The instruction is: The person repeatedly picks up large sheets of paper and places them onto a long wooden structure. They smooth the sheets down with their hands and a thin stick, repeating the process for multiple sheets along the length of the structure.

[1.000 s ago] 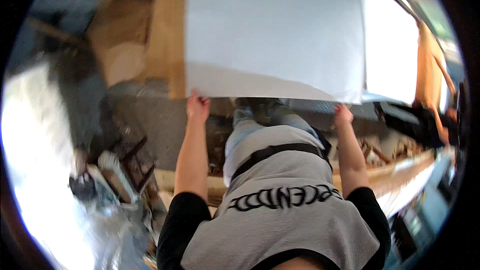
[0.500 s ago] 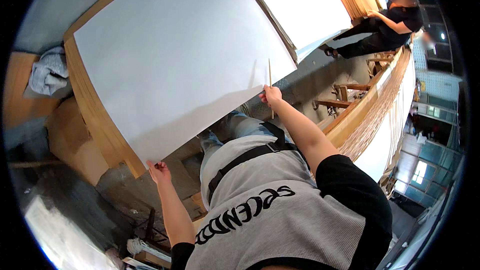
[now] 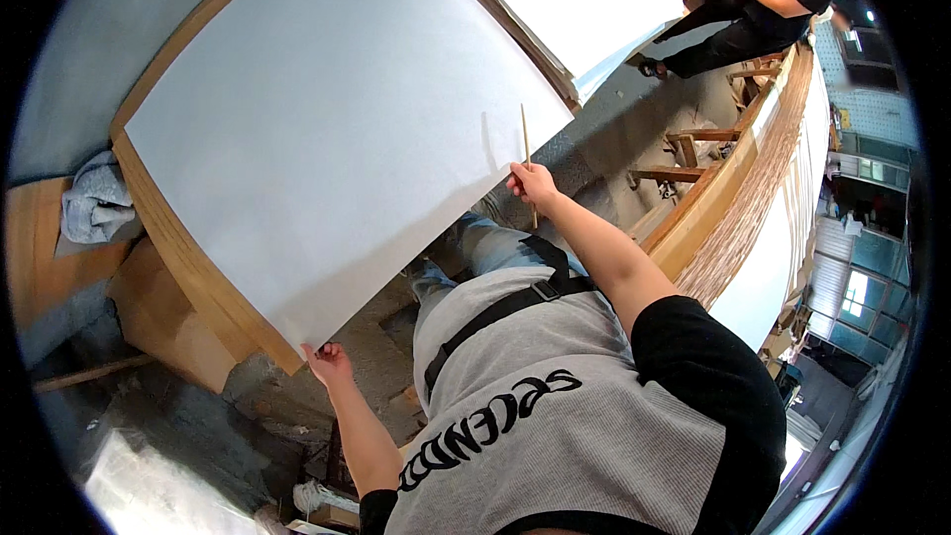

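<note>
Bright daylight scene, blown-out glare on the second white sheet [image 3: 565,0] at top, large white paper sheet [image 3: 327,139] evenly lit, strong fisheye bending at black rim, dim lower-left corner, focus sharp centrally.

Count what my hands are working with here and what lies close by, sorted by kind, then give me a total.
Large white paper sheet held at its corners by left hand and right hand: 1
Thin wooden stick: 1
Wooden-framed board: 1
Crumpled grey cloth: 1
Total: 4

Floor: grey rough concrete [image 3: 634,129] (littered with wooden frames [image 3: 693,154])
Light: daylight through windows [image 3: 852,292] at right
</note>
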Tool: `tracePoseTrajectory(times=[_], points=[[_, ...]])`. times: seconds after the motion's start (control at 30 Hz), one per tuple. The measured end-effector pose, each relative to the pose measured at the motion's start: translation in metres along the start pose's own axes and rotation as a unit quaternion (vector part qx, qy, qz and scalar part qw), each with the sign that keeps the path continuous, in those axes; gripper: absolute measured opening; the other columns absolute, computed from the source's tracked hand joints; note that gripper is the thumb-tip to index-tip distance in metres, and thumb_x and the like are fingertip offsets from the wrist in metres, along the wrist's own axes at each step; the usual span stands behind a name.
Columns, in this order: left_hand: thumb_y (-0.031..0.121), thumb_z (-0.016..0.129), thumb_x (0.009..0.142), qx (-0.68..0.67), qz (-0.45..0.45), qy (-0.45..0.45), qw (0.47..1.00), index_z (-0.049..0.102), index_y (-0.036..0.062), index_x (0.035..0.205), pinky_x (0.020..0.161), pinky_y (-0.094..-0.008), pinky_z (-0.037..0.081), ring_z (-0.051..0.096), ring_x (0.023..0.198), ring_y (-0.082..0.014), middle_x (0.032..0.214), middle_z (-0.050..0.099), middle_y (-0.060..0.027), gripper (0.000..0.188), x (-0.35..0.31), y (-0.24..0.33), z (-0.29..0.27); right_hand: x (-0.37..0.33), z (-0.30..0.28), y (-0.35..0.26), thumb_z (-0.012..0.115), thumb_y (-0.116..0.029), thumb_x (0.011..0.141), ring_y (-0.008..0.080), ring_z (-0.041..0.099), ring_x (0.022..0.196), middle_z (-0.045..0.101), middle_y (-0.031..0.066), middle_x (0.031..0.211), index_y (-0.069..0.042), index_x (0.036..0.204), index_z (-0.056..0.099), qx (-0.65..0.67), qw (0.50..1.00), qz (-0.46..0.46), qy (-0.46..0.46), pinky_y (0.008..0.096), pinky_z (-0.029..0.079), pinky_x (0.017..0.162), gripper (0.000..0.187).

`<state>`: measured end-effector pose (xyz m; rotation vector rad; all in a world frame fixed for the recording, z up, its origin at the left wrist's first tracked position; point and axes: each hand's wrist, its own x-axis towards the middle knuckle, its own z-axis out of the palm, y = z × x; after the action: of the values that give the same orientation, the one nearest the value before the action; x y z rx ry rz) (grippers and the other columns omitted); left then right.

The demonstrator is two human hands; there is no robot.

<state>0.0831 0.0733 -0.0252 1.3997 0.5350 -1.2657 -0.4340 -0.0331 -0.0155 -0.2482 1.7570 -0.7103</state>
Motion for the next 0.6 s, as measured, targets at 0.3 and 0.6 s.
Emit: tracePoseTrajectory(times=[0.3, 0.6], points=[[0.036, 0.055, 0.082, 0.050, -0.062, -0.047, 0.996, 0.049, 0.0087, 0.093, 0.042, -0.0253, 0.028, 0.036, 0.049, -0.0145, 0.072, 0.049, -0.0031, 0.031, -0.047, -0.037, 0.082, -0.010, -0.008, -0.009, 0.055, -0.032, 0.082, 0.0051, 0.041, 0.048, 0.052, 0.0015, 0.064, -0.009, 0.077, 0.051, 0.187, 0.972, 0.047, -0.137, 0.0169, 0.026, 0.036, 0.024], [0.034, 0.049, 0.084, 0.233, 0.107, 0.042, 0.966, 0.049, 0.0076, 0.098, 0.041, -0.0251, 0.027, 0.033, 0.046, -0.0135, 0.069, 0.047, -0.0032, 0.030, -0.079, -0.007, 0.112, 0.002, 0.000, -0.035, 0.054, -0.036, 0.080, 0.0098, 0.046, 0.044, 0.054, 0.0036, 0.051, -0.002, 0.060, 0.056, -0.015, 0.992, -0.031, -0.122, 0.0240, 0.037, 0.043, 0.039]])
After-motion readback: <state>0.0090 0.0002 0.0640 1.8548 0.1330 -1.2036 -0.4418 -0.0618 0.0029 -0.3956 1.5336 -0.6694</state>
